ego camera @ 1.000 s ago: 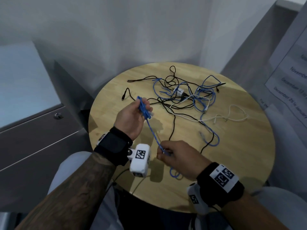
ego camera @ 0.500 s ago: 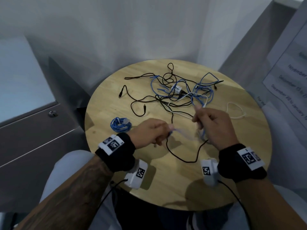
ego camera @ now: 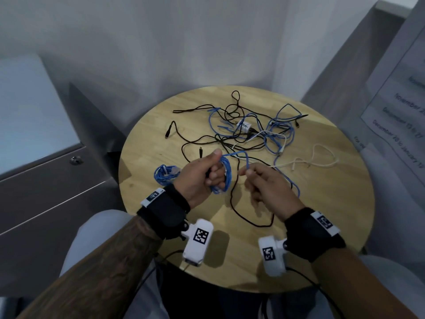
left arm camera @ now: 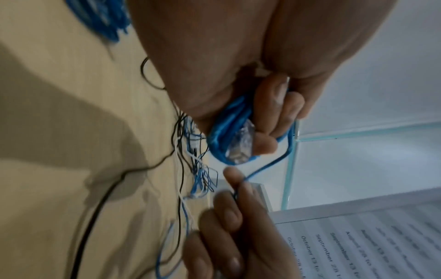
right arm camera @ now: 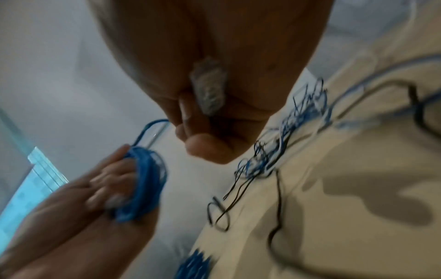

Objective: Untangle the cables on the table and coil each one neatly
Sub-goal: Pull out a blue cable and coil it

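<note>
left hand (ego camera: 199, 176) curled round a blue cable coil (ego camera: 225, 176) above the round table (ego camera: 322, 222); right hand (ego camera: 264, 187) pinching that cable's loose end; second blue coil (ego camera: 166, 174) lying beside the left wrist; tangled cables (ego camera: 253, 132) farther back

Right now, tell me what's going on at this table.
A person is coiling a blue cable: the left hand holds the wound loops, the right hand pinches the loose end. One finished blue coil lies on the round table. A tangle of cables waits behind.
</note>
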A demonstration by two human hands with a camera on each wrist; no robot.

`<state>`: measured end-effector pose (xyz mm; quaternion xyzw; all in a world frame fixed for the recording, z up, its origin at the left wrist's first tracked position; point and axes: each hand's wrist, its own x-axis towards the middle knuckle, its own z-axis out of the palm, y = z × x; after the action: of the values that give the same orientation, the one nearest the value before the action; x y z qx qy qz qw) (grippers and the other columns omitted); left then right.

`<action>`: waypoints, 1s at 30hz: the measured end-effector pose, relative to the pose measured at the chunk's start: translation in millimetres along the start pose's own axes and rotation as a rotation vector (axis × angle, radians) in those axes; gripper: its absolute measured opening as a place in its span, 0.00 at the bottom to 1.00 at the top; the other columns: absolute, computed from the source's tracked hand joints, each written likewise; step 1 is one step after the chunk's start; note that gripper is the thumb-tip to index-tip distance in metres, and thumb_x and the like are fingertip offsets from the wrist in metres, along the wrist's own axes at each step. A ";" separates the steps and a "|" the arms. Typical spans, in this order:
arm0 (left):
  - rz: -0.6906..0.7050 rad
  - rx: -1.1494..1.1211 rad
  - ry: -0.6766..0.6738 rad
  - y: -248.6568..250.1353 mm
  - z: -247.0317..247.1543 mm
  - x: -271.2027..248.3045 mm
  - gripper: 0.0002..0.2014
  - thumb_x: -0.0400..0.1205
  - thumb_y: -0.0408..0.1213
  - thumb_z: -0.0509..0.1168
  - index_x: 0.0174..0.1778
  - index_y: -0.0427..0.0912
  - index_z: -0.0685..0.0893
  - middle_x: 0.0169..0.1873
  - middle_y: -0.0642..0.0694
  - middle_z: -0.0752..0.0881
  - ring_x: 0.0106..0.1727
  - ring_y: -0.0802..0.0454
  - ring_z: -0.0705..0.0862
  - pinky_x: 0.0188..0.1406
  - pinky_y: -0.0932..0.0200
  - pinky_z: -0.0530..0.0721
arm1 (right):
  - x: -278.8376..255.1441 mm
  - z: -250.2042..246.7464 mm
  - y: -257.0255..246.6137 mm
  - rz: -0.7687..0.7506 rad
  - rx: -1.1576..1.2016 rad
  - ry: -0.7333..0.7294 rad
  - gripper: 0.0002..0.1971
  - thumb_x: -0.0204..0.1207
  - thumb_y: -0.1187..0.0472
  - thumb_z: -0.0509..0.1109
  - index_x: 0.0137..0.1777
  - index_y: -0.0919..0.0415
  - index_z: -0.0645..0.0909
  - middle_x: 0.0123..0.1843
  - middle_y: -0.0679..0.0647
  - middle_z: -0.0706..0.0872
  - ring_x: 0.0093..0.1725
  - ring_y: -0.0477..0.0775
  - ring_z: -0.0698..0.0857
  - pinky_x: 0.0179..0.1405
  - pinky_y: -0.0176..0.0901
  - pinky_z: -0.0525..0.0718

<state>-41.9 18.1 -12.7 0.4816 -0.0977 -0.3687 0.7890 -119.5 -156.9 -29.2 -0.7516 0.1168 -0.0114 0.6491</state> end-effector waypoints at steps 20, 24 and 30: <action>0.052 0.163 0.045 -7.4 -1.5 10.6 0.18 0.89 0.44 0.55 0.34 0.42 0.71 0.25 0.50 0.66 0.25 0.56 0.62 0.31 0.66 0.72 | -0.9 6.5 8.5 -0.186 -0.164 -0.065 0.05 0.87 0.56 0.68 0.50 0.53 0.83 0.37 0.52 0.85 0.38 0.50 0.81 0.42 0.47 0.79; 0.062 -0.076 0.219 3.4 -20.1 19.7 0.17 0.89 0.44 0.58 0.34 0.44 0.69 0.22 0.53 0.64 0.20 0.60 0.60 0.22 0.69 0.63 | 6.8 -3.9 16.0 -0.042 -0.147 -0.048 0.12 0.89 0.64 0.61 0.55 0.50 0.85 0.38 0.48 0.81 0.38 0.52 0.79 0.43 0.48 0.80; 0.005 -0.149 0.208 -8.0 -12.9 17.4 0.16 0.88 0.45 0.58 0.35 0.45 0.69 0.22 0.54 0.66 0.22 0.60 0.60 0.21 0.69 0.62 | 11.8 -8.9 17.6 -0.212 -0.332 0.139 0.18 0.85 0.65 0.69 0.52 0.36 0.86 0.56 0.44 0.85 0.59 0.36 0.82 0.58 0.26 0.78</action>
<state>-26.9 13.1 -29.5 0.4568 0.0111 -0.3212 0.8295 -112.4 -170.1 -46.5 -0.8537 0.0818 -0.1118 0.5019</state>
